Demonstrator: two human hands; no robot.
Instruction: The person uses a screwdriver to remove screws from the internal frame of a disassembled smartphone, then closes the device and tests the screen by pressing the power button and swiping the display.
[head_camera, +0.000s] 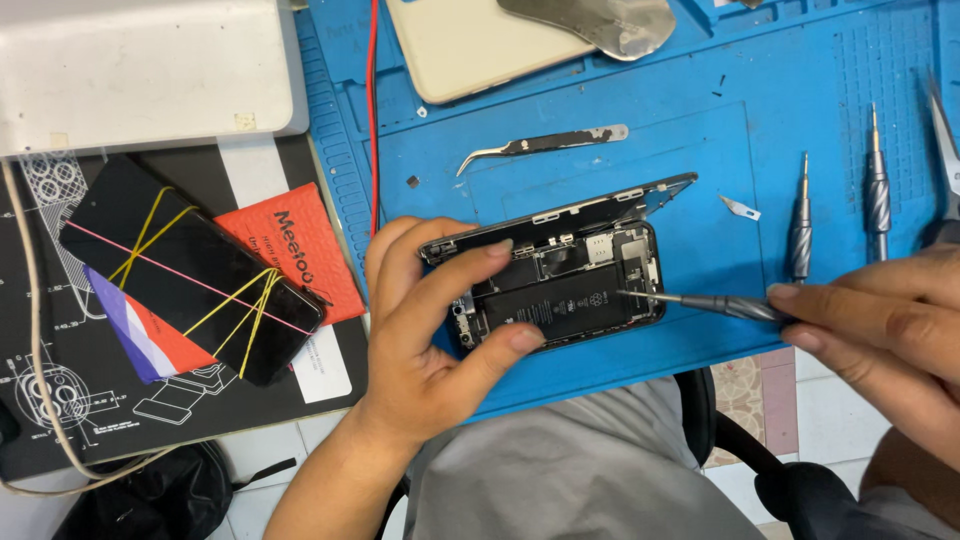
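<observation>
Blue work mat (800, 60) spread over the desk. Curved tweezers (545, 146) lying above centre, a small blade (740, 207) to the right, then two upright screwdrivers (802, 225) side by side — near the right edge. Cream-coloured device back (470, 45) at the top, a metal pry tool (600, 20) resting on it. Red cable (373, 110) running down the mat's left rim. Left of it — a black phone wrapped in rubber bands (190, 270), partly over an orange-red padded pouch (310, 250). White machine (140, 70) top left.
</observation>
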